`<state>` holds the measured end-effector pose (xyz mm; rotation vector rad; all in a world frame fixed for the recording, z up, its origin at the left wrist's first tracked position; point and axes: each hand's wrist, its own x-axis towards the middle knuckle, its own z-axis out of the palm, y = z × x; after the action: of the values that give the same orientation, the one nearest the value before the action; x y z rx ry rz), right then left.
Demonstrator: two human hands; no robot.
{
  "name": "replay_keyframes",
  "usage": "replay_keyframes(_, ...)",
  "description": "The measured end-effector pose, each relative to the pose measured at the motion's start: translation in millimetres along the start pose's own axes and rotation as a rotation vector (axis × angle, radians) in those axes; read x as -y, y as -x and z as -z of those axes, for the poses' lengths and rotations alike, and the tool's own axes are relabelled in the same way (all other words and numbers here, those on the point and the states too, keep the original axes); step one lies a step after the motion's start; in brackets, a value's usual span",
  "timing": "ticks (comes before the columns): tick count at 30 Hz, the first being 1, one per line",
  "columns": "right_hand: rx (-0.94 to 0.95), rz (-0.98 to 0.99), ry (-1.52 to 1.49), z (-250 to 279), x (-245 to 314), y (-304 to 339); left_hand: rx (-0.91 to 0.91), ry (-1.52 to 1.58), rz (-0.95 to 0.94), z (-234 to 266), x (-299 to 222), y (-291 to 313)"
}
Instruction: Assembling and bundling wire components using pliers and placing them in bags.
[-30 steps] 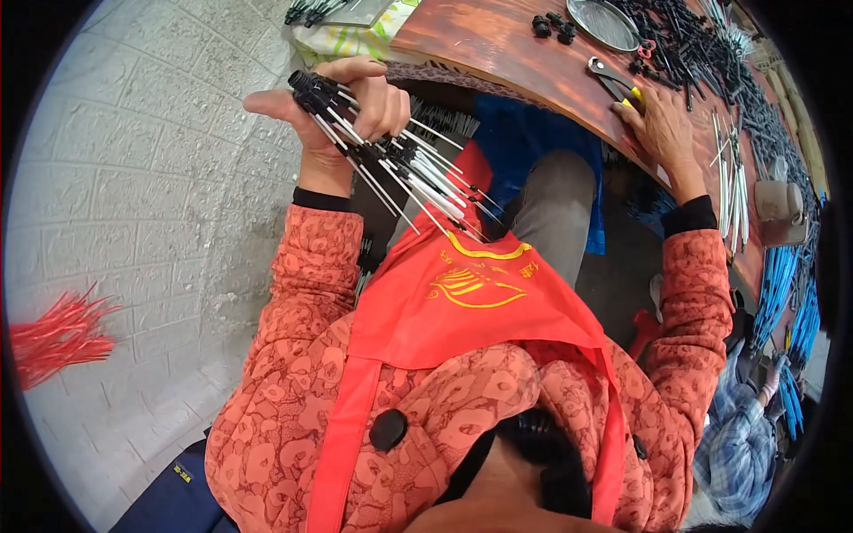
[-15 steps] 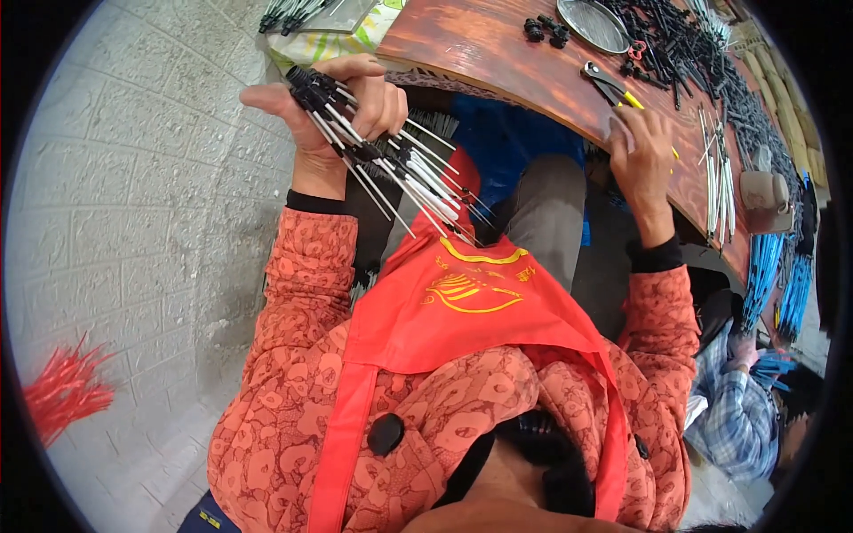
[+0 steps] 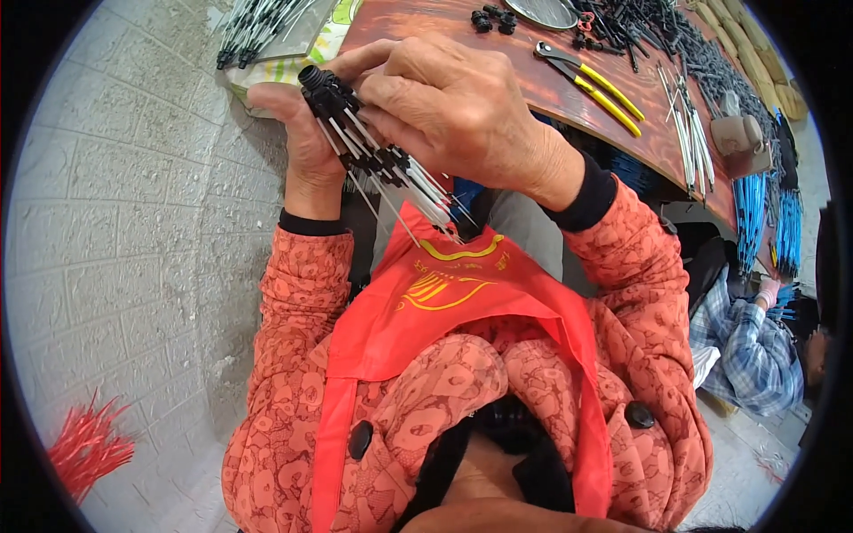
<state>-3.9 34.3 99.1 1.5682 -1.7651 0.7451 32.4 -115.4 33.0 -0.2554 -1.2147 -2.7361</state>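
My left hand (image 3: 306, 147) is closed around what looks like an umbrella frame (image 3: 391, 173), a bundle of thin white ribs with black joints. Its black ringed end (image 3: 316, 80) sticks up past the left thumb, and the ribs slant down toward my lap. Over the upper part of the bundle my right hand (image 3: 449, 102) is curled, its fingertips pressed in among the ribs; the right hand hides part of the left fingers. Pincers with yellow handles (image 3: 609, 98) lie on the table, to the right of my right hand.
The reddish-brown wooden table (image 3: 400, 27) holds a round metal dish (image 3: 540, 11), small black parts (image 3: 493, 18), white ribs (image 3: 691, 133) and a beige block (image 3: 739, 142). More white ribs (image 3: 258, 31) lie at far left. A co-worker's plaid sleeve (image 3: 755, 355) shows near hanging blue ribs (image 3: 751, 213).
My right hand has left the pincers on the table and come left onto the umbrella frame. My left hand still holds the frame. The view has shifted a little.
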Motion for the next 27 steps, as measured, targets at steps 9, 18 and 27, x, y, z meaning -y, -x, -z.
replay_keyframes(9, 0.088, 0.053, 0.095, 10, -4, 7, 0.139, 0.099, 0.078, -8, 3, 0)
replay_keyframes(18, 0.327, 0.226, 0.303, 43, 2, 25, 0.376, -0.104, 0.088, -14, 22, 0)
replay_keyframes(27, 0.503, 0.314, 0.227, 88, -17, 35, 0.093, -0.444, 0.102, -62, 39, 7)
